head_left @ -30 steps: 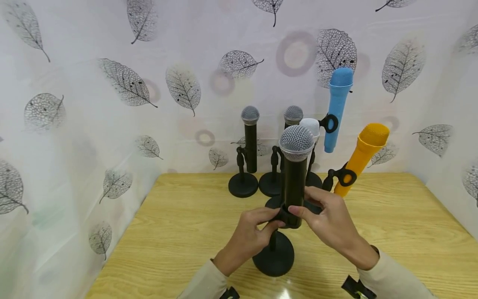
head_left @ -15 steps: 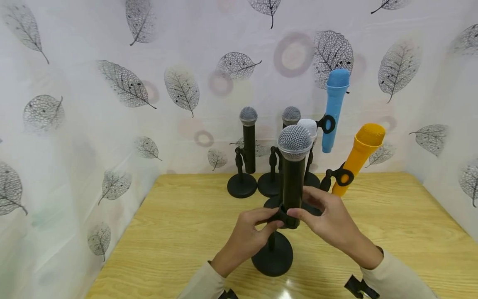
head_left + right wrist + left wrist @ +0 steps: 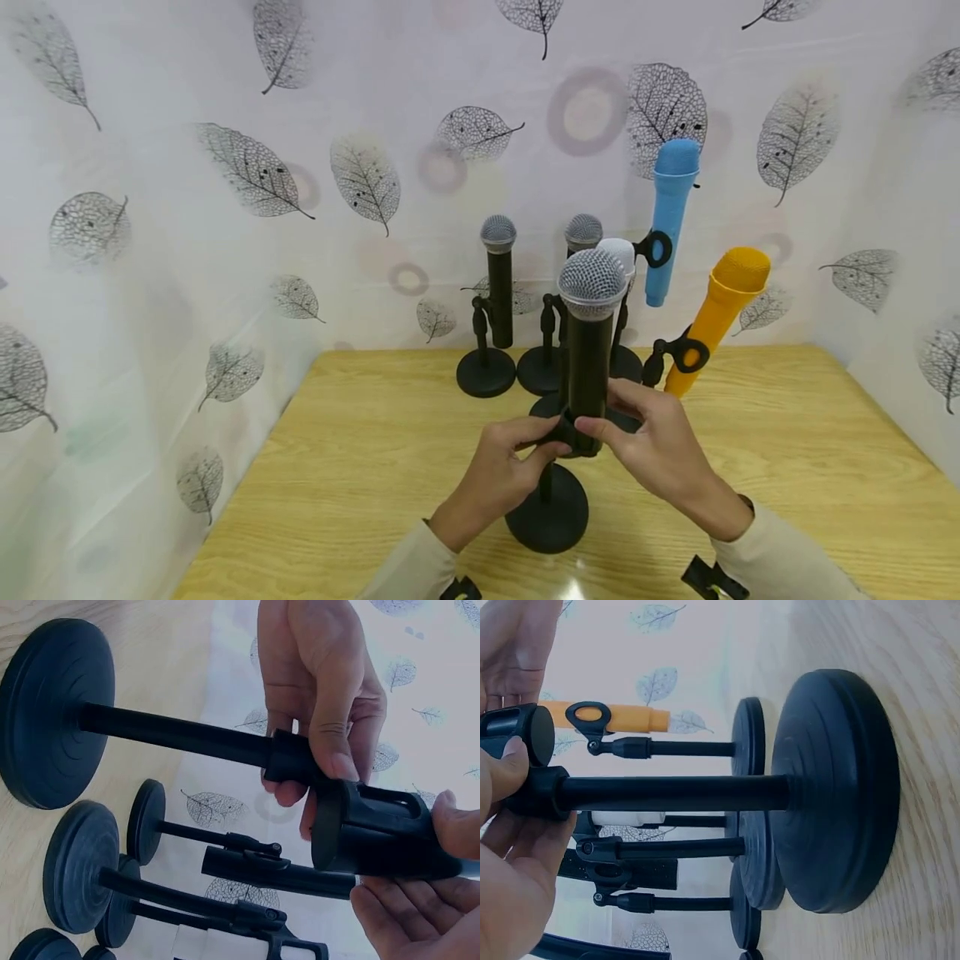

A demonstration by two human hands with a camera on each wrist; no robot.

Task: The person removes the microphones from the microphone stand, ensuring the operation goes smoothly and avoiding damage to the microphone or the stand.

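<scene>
In the head view a black microphone (image 3: 588,358) with a silver mesh head stands upright in the clip of a black desk stand. Its round base (image 3: 547,521) rests on the table. My left hand (image 3: 498,471) pinches the stand's joint at the clip, thumb in front. My right hand (image 3: 667,450) grips the lower body of the microphone, thumb on the near side and fingers behind. In the right wrist view the slotted clip (image 3: 386,806) is around the microphone's bottom end. The stand's pole (image 3: 675,793) runs straight to the base in the left wrist view.
Behind stand several more stands: a black microphone (image 3: 501,292) at back left, another black one (image 3: 583,233), a white one (image 3: 621,250) partly hidden, a blue one (image 3: 670,217) and a tilted orange one (image 3: 720,317). A leaf-print sheet (image 3: 225,300) surrounds the wooden table (image 3: 360,467).
The head view has shifted slightly. Both hands keep their hold on the stand and the microphone, with hardly any visible movement.
</scene>
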